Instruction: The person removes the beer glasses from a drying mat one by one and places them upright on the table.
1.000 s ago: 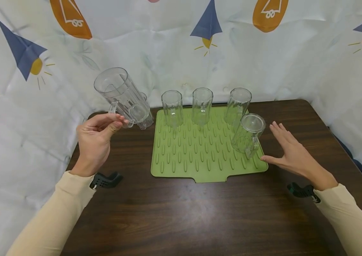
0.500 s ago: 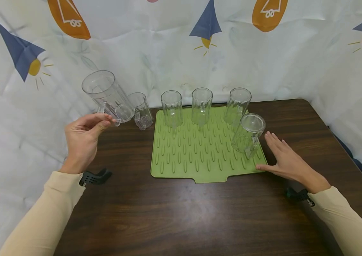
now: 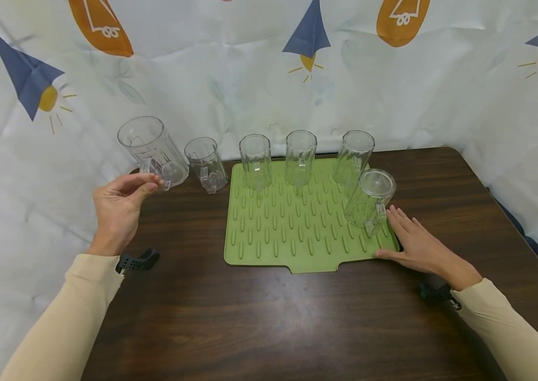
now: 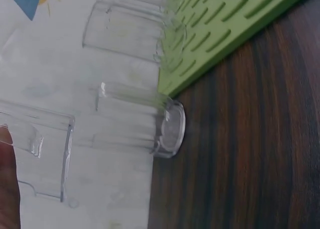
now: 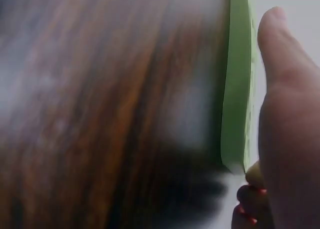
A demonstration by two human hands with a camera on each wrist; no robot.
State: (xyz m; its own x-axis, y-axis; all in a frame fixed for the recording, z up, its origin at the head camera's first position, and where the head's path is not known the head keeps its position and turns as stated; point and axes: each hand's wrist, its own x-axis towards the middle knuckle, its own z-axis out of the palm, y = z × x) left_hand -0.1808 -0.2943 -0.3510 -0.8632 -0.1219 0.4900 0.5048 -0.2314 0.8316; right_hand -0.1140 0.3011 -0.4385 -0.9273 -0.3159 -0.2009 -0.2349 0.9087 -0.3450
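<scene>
My left hand (image 3: 118, 211) pinches the handle of a clear glass mug (image 3: 173, 166) and holds it tilted, rim up, above the table's back left. Just right of it, another glass mug (image 3: 208, 172) stands upright on the table, also visible in the left wrist view as a clear mug (image 4: 135, 116). My right hand (image 3: 423, 254) lies with straight fingers at the right front corner of the green ribbed drying mat (image 3: 288, 227). Its fingertips are close to an upside-down glass mug (image 3: 368, 198); contact cannot be told. In the right wrist view the thumb (image 5: 280, 49) is beside the mat's edge.
Along the mat's back edge stand a left mug (image 3: 256, 159), a middle mug (image 3: 301, 156) and a right mug (image 3: 355, 153), all rim up. Behind the dark wooden table (image 3: 259, 323) hangs a white patterned cloth (image 3: 249, 69).
The left hand has carried its mug leftward and lower, uncovering the mug standing on the table. My right hand has moved left and slightly down to the mat's right front corner.
</scene>
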